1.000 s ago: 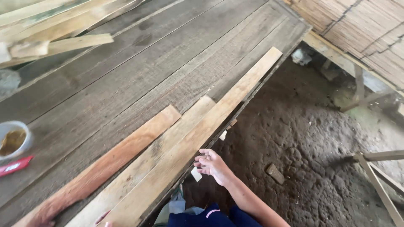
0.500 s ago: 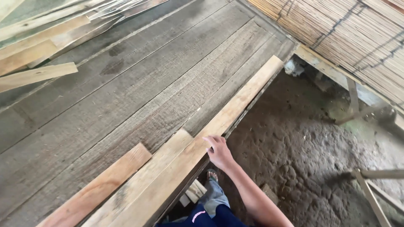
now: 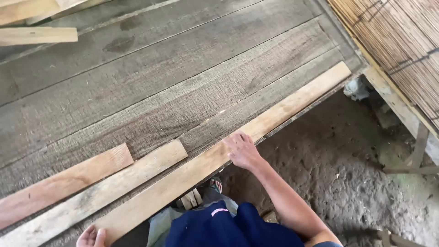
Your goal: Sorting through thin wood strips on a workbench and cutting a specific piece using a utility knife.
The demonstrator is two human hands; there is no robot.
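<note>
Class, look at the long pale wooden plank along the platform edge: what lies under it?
The long pale wooden plank rests on the grey weathered board platform, right hand pressing on top. What supports its outer edge is hidden.

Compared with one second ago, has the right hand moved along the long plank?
Yes. The right hand now rests flat on top of the long plank, farther toward its far end; earlier it was below the plank's edge, over the dirt ground.

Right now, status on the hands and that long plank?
Right hand flat on long pale plank at deck edge. Left hand at its near end. Two shorter planks alongside, nothing on top.
</note>
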